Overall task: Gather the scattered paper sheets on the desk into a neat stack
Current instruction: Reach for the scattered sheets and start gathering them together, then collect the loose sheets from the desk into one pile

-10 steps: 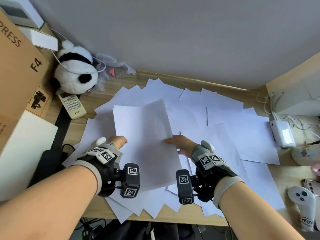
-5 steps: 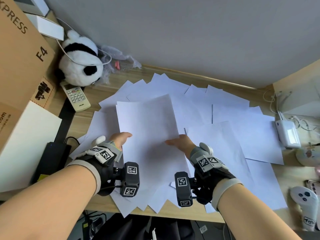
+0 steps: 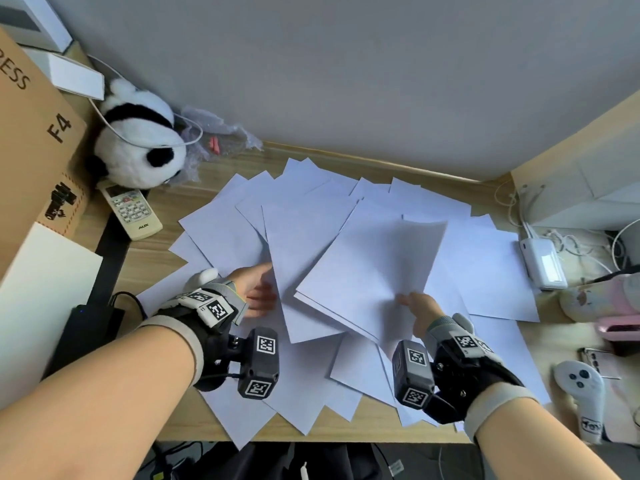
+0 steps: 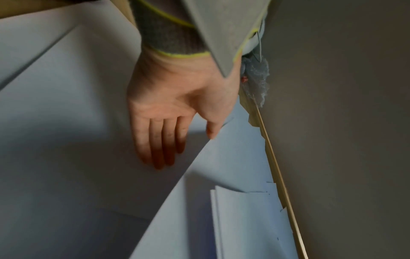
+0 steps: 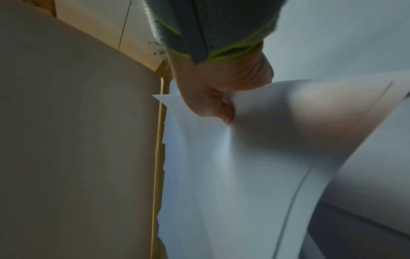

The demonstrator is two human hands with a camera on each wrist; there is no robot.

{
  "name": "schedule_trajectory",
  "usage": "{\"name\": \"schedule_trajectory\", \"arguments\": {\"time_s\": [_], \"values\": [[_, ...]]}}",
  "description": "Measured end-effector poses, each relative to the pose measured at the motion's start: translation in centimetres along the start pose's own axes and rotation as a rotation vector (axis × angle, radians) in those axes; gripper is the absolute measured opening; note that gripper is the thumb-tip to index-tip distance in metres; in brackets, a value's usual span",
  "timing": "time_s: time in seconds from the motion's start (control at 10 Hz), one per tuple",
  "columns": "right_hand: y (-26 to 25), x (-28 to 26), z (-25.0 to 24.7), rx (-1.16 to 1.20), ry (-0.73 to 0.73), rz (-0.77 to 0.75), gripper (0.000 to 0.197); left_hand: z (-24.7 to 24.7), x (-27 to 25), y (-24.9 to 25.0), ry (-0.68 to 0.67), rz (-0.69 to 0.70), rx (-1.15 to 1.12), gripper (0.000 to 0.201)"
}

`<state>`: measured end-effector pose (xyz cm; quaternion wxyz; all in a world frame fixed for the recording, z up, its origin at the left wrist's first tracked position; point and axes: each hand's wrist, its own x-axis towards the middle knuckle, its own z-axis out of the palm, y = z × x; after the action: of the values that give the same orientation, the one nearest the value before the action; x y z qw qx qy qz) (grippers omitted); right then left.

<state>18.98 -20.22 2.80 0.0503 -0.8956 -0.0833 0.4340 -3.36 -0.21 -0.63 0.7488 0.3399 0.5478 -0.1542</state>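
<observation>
We note both forearms extended forward. The left hand lies flat, fingers straight; the right hand pinches with thumb curled.

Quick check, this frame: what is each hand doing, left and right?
Left hand: open, straight fingers flat on a sheet.
Right hand: pinching lifted sheets, thumb on top.

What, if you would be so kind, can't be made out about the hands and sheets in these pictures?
- Right hand fingers: right wrist view, hidden under the lifted sheets.
- Number of lifted sheets: edges too thin.
- Left hand fingertips: head view, tucked under a sheet.
- Desk: largely papered over.
</observation>
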Motion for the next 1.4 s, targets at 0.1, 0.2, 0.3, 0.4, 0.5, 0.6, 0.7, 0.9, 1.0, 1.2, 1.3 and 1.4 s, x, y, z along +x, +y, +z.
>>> {"name": "schedule_trajectory", "arguments": {"time_s": [0.1,0.2,0.3,0.4,0.5,0.6,0.7,0.9,1.0,1.2,1.3,1.4], "values": [[1.0,1.3,1.2,0.479,-0.108,0.050,0.052,1.2,1.2,0.2,0.196,0.124,0.025,0.053],[1.6,1.4,1.7,0.625,-0.138,0.044,0.047,1.9,1.7,1.1,0.326,0.199,0.113,0.024],[2.0,1.4,1.2,0.529,-0.093,0.005,0.041,2.2,1.7,1.5,0.378,0.170,0.154,0.040],[2.4,1.2,0.2,0.526,0.150,-0.015,0.024,1.9,1.0,1.7,0.412,0.161,0.212,0.055],[2.3,0.6,-0.9,0.666,0.227,-0.088,0.020,1.1,1.4,1.7,0.421,0.166,0.229,0.068],[1.7,0.3,-1.3,0.732,0.128,-0.158,0.015,0.3,1.5,1.5,0.369,0.159,0.222,0.082],[0.5,0.2,-0.7,0.702,0.013,-0.218,0.013,0.2,1.7,1.3,0.347,0.200,0.213,0.084],[-1.7,1.4,2.5,0.406,-0.002,-0.203,0.030,1.3,1.0,1.3,0.294,0.254,0.057,0.074],[-2.4,1.3,3.2,0.363,-0.007,-0.207,0.035,1.2,1.2,0.6,0.302,0.216,0.070,0.078],[-2.6,1.3,3.8,0.399,-0.146,-0.173,0.030,1.3,2.3,-0.6,0.342,0.152,0.102,0.072],[-2.5,1.2,4.1,0.411,-0.201,-0.188,0.029,1.2,2.5,-0.8,0.335,0.147,0.115,0.073],[-2.7,0.9,4.2,0.541,-0.151,-0.231,0.036,1.7,1.5,0.2,0.290,0.181,0.118,0.092]]}}
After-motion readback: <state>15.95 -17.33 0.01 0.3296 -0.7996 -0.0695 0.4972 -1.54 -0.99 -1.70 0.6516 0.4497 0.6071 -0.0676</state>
